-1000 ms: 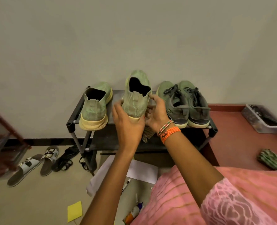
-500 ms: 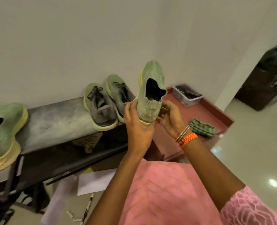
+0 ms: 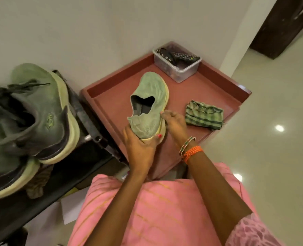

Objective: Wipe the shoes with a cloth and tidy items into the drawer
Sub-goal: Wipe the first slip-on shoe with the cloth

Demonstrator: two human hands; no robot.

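Observation:
A light green slip-on shoe (image 3: 151, 96) is held over the reddish-brown cabinet top (image 3: 111, 107), toe pointing away. My left hand (image 3: 138, 148) grips its heel from below, thumb on the sole edge. My right hand (image 3: 174, 124) holds the shoe's right side near the heel. A folded green striped cloth (image 3: 204, 115) lies on the cabinet top just right of my right hand, untouched. A pair of grey-green laced sneakers (image 3: 31, 121) stands on the black shoe rack (image 3: 86, 121) at left.
A clear plastic box (image 3: 177, 68) with remote controls sits at the cabinet top's far corner by the wall. A brownish rag (image 3: 39, 181) hangs below the rack's top shelf. White paper (image 3: 71, 210) lies on the floor. Glossy tiled floor (image 3: 271, 139) spreads to the right.
Both hands lifted the slip-on shoe off the rack and carried it right, over the cabinet top beside the cloth. My view turned right with it.

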